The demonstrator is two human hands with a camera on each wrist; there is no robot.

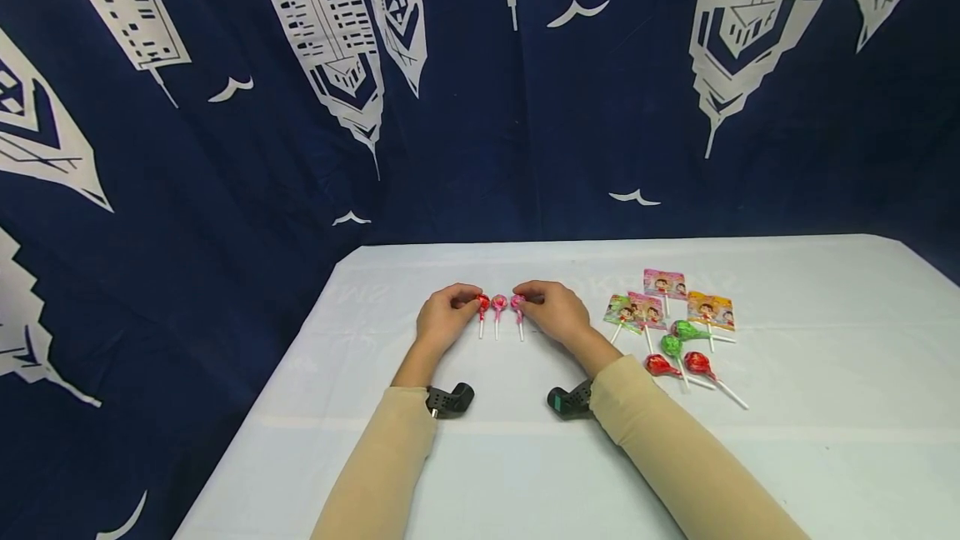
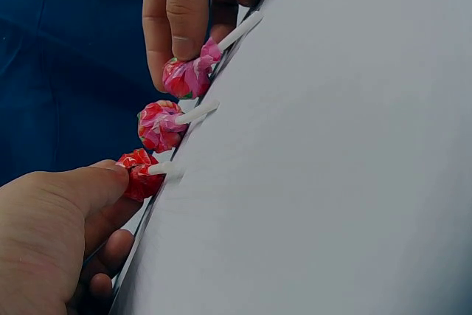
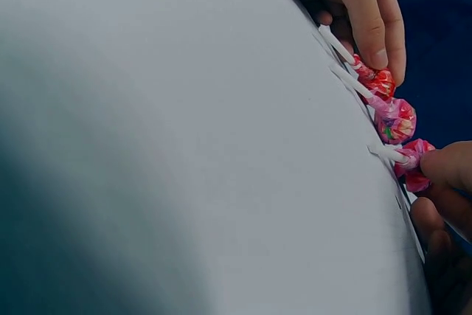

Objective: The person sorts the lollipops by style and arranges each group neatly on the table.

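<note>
Three lollipops lie side by side on the white table, sticks pointing toward the person. My left hand (image 1: 442, 319) pinches the red lollipop (image 2: 139, 175) at the left end by its wrapped head. At the other end, a pink lollipop (image 3: 415, 164) has its head between the thumb and fingers of my right hand (image 1: 557, 311). Between the two hands sits another pink lollipop (image 1: 499, 304), touched by neither. In the left wrist view the fingertips of the right hand press on the end pink lollipop's head (image 2: 184, 79).
To the right lies a loose group: red lollipops (image 1: 699, 363), green lollipops (image 1: 672, 346), and several flat-wrapped ones, including an orange one (image 1: 711, 309) and a pink one (image 1: 664, 283). A dark blue curtain (image 1: 465, 148) hangs behind the white table (image 1: 495, 482).
</note>
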